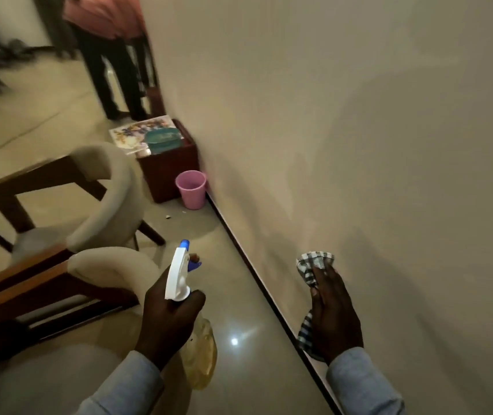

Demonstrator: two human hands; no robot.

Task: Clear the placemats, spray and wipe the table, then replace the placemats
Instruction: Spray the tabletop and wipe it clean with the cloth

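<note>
My left hand (pixel 170 319) grips the neck of a spray bottle (pixel 179 274) over the floor, left of the table edge. The bottle has a white trigger head, a blue nozzle and a clear body of yellowish liquid. My right hand (pixel 333 313) lies flat on a black-and-white checked cloth (pixel 308 265), pressing it onto the pale beige table top (pixel 359 145) near its dark edge. Colourful floral placemats (pixel 137 131) lie on a red-brown side cabinet (pixel 164 175) farther off, under a teal basin (pixel 162 139).
Two cream-backed wooden chairs (pixel 110 187) stand on the left over the glossy floor. A pink bin (pixel 192 188) sits by the cabinet at the table edge. Another person's legs (pixel 113 79) stand beyond the cabinet.
</note>
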